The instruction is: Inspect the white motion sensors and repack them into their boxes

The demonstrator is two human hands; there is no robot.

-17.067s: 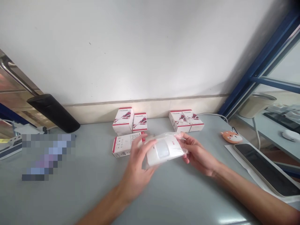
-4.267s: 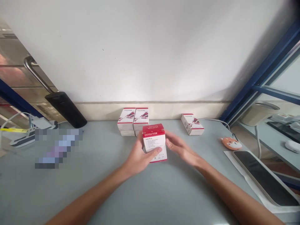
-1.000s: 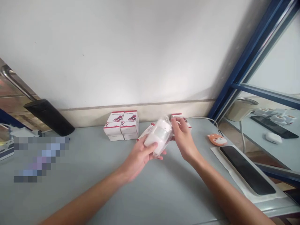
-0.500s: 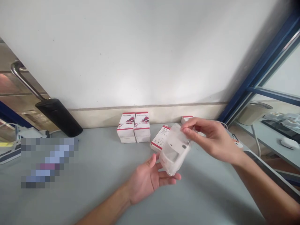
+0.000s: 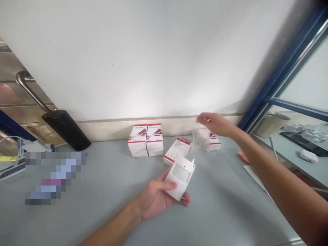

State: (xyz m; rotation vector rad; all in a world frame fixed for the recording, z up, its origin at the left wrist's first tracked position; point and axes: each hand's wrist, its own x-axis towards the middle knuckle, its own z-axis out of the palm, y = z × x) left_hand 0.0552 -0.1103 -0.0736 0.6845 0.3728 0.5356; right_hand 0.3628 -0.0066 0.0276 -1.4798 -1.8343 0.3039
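Note:
My left hand (image 5: 159,198) is closed around a white plastic detector (image 5: 180,176), held just above the grey table (image 5: 102,205). Raised at the back right, my right hand (image 5: 214,123) pinches a clear plastic bag (image 5: 201,138) that hangs empty below its fingers. An open red-and-white detector box (image 5: 176,150) lies flat on the table just behind the detector. One more box (image 5: 215,141) sits under the hanging bag, partly hidden by it.
Red-and-white boxes (image 5: 147,138) are stacked against the wall. A black handle end (image 5: 65,128) lies at the left, near a blurred patch (image 5: 53,176). An orange toy (image 5: 243,158) peeks out beside my right forearm. A blue window frame (image 5: 279,68) borders the right.
The bag has come off the detector. My right hand lifted the empty bag up and back to the right, while my left hand closed on the bare detector.

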